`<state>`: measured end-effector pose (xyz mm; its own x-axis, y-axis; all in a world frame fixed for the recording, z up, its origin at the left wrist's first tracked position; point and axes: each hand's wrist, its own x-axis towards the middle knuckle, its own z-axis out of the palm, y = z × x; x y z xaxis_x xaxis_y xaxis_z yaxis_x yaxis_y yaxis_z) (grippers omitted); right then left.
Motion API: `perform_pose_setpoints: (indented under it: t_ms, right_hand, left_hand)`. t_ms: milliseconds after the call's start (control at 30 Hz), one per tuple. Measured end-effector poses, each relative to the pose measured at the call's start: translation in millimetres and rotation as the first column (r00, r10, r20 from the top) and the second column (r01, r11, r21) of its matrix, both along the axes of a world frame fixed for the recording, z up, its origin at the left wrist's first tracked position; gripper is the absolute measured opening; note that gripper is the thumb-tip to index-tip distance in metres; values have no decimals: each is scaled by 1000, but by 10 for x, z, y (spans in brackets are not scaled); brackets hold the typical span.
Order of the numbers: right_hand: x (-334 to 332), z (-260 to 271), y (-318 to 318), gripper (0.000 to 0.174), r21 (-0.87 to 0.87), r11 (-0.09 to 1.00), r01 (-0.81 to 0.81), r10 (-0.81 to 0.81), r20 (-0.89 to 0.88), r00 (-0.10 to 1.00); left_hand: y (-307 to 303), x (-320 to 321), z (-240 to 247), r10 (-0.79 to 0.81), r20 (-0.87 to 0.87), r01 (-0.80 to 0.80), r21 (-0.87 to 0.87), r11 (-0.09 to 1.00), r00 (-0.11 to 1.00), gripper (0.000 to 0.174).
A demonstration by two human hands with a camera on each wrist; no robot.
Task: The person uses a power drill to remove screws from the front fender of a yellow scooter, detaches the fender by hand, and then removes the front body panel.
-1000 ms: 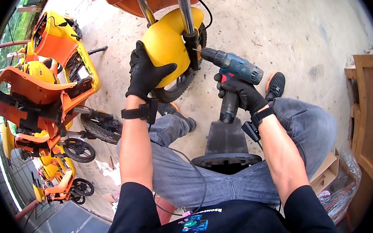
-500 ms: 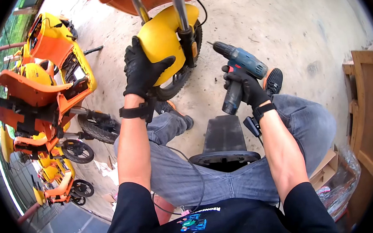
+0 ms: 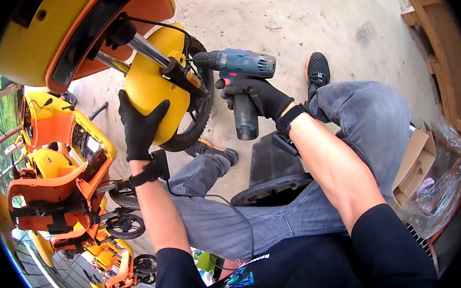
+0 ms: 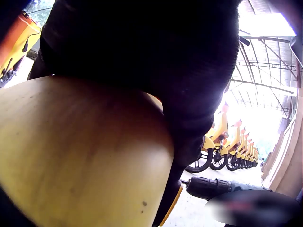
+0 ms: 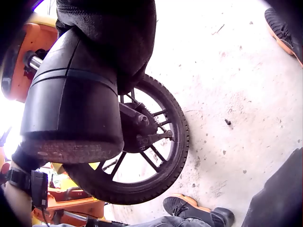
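In the head view the gloved left hand (image 3: 142,123) grips the lower edge of the yellow front fender (image 3: 157,90), thumb spread across its face. The gloved right hand (image 3: 259,96) holds a blue cordless drill (image 3: 246,62) by its handle, the chuck pointing left at the fork leg (image 3: 180,75) beside the wheel (image 3: 206,103). Whether the bit touches anything there cannot be told. The left wrist view shows the fender (image 4: 90,151) close up, with the drill chuck (image 4: 206,187) at its right. The drill's battery base (image 5: 71,113) fills the left of the right wrist view.
Other yellow and orange scooters (image 3: 58,199) stand at the left. A black stool-like piece (image 3: 274,162) is between the person's legs. Wooden boards (image 3: 443,49), a cardboard box (image 3: 416,160) and clear plastic wrap (image 3: 446,166) lie at the right. A small screw-like piece (image 5: 227,122) is on the floor.
The head view has turned, with the scooter's front now larger at upper left. The drill, pulled away from the fork half a second ago, is back beside it. The left hand still grips the fender.
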<state>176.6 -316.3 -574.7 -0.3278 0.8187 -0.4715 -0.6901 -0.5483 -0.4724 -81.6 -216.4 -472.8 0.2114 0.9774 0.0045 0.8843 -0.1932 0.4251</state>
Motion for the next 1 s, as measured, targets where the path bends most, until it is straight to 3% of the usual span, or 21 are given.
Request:
perform_pose_setpoints:
  t_ms: [133,833,1000]
  right_hand:
    - [-30,0,65,39,21,1000,-13,14,-33,999]
    - [-72,-75,91,38,5,1000,-1,1,-47,999]
    - [-76,41,112,32,-121,993,5,-40,-291,956]
  left_hand:
    - [10,54,62,17,98,-9,-83,997,995,103]
    - [65,-16,24,8,127,10,-145,989,992,103]
    - [64,-43,1,-9,65,16,-106,994,998,105]
